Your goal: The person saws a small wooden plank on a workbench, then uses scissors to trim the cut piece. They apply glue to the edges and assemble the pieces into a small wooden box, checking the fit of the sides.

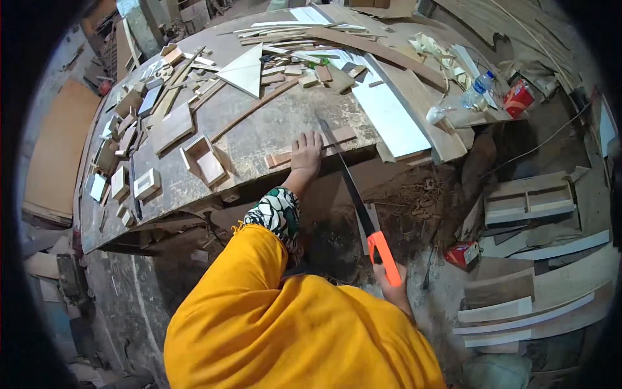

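- Two hands are seen at work by the near edge of the table (253,148).
- The left hand (307,154) is laid palm down over the strip (280,159), its fingers slightly spread; nothing is pinched. By judgement, weight is put there so that sliding or turning is resisted.
- The strip is placed flat on the table, close to and roughly along the near edge, with an end exposed on either side of the left hand.
- The saw (359,202) is held by its orange handle (387,259). The right hand (396,285) is closed around it, though most fingers are hidden.
- The blade is set across the strip, just right of the left hand. Whether the wood has been entered cannot be told.
- The handle is carried beyond the near edge, over the floor; room for the blade is judged to be gained thereby.
- An open box (206,163) is found left of the strip; a white panel (392,117) is laid to the right.
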### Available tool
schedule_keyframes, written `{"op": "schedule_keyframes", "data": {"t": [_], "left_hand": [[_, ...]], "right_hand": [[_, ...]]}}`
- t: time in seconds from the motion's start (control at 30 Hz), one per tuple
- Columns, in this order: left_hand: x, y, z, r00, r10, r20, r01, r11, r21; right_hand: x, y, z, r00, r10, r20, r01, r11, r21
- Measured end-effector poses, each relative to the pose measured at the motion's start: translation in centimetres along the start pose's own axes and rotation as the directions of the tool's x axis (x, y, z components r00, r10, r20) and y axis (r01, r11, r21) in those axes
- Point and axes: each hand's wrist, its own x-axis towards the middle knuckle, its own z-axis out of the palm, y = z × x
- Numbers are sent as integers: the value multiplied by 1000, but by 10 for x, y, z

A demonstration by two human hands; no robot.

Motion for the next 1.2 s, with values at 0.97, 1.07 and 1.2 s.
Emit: {"op": "schedule_keyframes", "data": {"t": [0.97, 1.07, 1.2], "left_hand": [[2, 1, -7, 1000, 7, 9, -6, 997, -71], [1, -1, -5, 1000, 29, 9, -29, 1000, -1], [2, 2, -16, 996, -3, 93, 9, 998, -59]], "right_hand": [[41, 13, -4, 994, -107, 38, 105, 993, 49], [8, -12, -9, 988, -156, -14, 150, 970, -191], [-24, -1, -29, 974, -225, 9, 221, 952, -212]]}}
